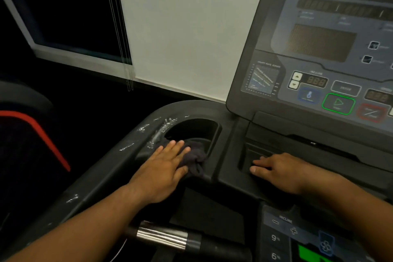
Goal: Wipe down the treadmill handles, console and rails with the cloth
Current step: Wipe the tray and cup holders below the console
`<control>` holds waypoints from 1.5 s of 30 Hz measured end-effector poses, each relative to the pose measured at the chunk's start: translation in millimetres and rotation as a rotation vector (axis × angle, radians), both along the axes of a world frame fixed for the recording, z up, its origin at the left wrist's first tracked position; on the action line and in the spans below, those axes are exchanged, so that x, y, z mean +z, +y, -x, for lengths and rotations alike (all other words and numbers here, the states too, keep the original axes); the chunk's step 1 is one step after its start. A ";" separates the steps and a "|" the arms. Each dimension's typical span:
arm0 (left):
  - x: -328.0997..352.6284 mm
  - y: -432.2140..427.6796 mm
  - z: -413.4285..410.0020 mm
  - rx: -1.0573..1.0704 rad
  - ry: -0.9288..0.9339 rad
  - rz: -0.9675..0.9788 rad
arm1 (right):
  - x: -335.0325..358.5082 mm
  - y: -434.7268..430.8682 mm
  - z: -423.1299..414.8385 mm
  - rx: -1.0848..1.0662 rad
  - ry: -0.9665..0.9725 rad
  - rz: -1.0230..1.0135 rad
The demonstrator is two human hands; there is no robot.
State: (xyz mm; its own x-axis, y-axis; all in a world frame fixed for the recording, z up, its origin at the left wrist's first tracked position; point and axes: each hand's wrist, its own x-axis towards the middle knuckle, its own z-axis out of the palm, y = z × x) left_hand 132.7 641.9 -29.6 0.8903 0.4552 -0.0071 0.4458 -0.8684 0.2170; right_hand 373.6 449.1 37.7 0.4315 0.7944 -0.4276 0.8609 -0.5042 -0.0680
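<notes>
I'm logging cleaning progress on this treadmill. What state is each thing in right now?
Cloth: bunched, pressed flat under the left hand at the cup holder's rim.
Right hand: empty, resting on the tray edge.
Cup holder: empty.
Console: displays dark.
Left rail: white smears not yet wiped.

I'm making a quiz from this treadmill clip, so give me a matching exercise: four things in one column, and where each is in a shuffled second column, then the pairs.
Things:
1. cloth
2. right hand
3. green button
4. chrome grip

Places:
A. on the console, lower part
B. under the left hand, at the cup holder rim
C. bottom of the view, below the left forearm
D. resting in the tray below the console

Pairs: 1-B, 2-D, 3-A, 4-C
</notes>
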 end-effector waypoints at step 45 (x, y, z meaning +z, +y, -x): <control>23.1 126.6 -82.5 0.556 0.112 0.037 | -10.9 80.8 34.7 -0.011 -0.006 0.118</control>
State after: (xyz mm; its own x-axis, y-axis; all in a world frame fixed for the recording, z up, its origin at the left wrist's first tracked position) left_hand 215.2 768.5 -6.4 0.5101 0.8527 -0.1124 0.8556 -0.4896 0.1682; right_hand 338.9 529.9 26.8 0.4429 0.7338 -0.5151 0.8554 -0.5180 -0.0025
